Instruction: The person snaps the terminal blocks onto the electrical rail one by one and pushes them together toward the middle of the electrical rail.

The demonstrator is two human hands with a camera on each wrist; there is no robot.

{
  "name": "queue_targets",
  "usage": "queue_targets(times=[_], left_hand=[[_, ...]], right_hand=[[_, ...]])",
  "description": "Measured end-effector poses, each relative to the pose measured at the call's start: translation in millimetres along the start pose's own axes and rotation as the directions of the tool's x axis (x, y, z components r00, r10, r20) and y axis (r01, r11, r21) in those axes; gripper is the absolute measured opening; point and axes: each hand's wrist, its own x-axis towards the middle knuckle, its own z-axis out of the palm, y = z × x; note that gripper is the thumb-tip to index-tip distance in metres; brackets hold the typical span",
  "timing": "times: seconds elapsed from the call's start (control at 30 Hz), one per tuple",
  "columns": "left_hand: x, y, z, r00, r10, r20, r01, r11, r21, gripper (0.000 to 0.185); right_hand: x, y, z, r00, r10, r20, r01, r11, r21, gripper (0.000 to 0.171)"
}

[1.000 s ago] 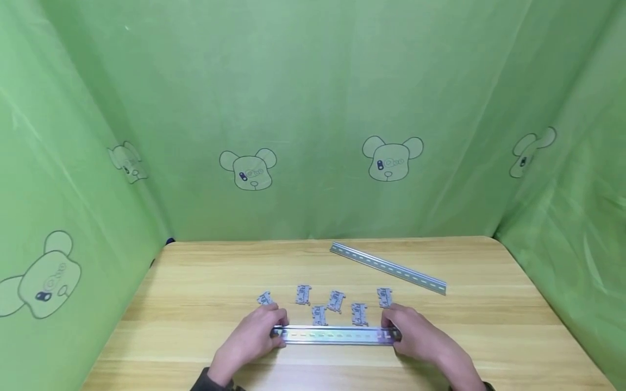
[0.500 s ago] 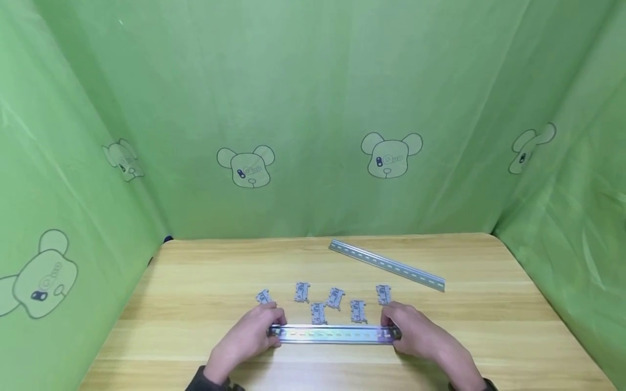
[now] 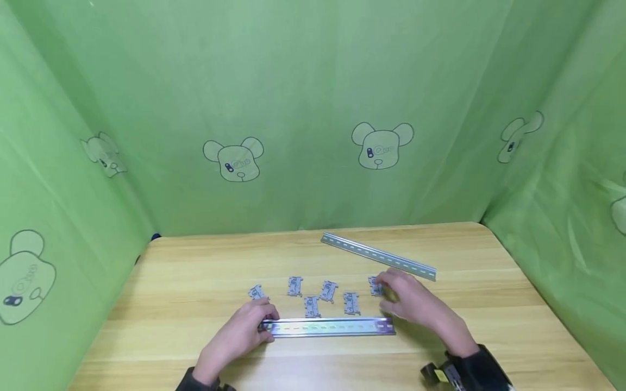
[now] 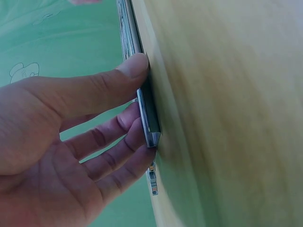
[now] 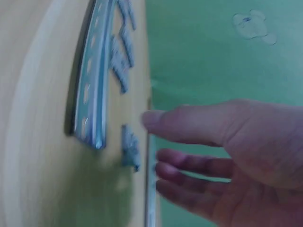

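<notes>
Head: left hand [image 3: 249, 326] is gripping the near rail [image 3: 332, 327] at its left end on the table [image 3: 195, 282]; right hand [image 3: 408, 301], fingers loosely spread and holding nothing, is hovering at the rightmost clip [image 3: 374, 285].
Left wrist: thumb and fingers [image 4: 130, 124] are pinching the rail end.
Right wrist: clip [image 5: 130, 146] is lying just beside the open fingers [image 5: 189, 124].

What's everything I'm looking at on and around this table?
Near rail: one, silvery metal with slots, lying across the table's front.
Far rail: one, silvery metal, lying slantwise further back on the right.
Small clips: six, grey, scattered between the two rails.
Table: one, light wood.
Backdrop: green cloth with bear faces, on three sides.
Left hand: holds the near rail's left end with thumb and fingers.
Right hand: fingers relaxed, at the rightmost clip; no grip visible.
</notes>
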Motion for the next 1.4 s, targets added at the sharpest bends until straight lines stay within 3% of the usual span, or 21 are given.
queue_targets(times=[0.23,0.47,0.8,1.0,1.4], left_hand=[[-1.7,0.9,-0.6,1.0,-0.007,-0.004,0.007,1.0,0.01,0.031],[-1.1,0.4,-0.5,1.0,-0.012,-0.01,0.012,1.0,0.001,0.031],[1.2,0.6,-1.4,1.0,-0.007,0.014,0.007,1.0,0.016,0.032],[1.3,1.4,-1.4,1.0,0.008,0.014,-0.008,1.0,0.021,0.032],[1.4,-3.5,-2.9,0.999,-0.041,0.028,0.042,0.999,-0.015,0.034]], right_hand=[[19,16,12,1.0,0.011,-0.001,-0.011,0.994,-0.113,0.061],[30,18,16,0.999,-0.018,0.041,0.022,0.994,-0.11,0.059],[29,22,14,0.997,0.035,0.073,-0.029,0.996,-0.089,0.053],[27,26,15,0.998,0.029,0.051,-0.025,0.997,-0.078,0.05],[7,28,3,0.997,-0.026,-0.068,0.024,0.999,-0.032,0.056]])
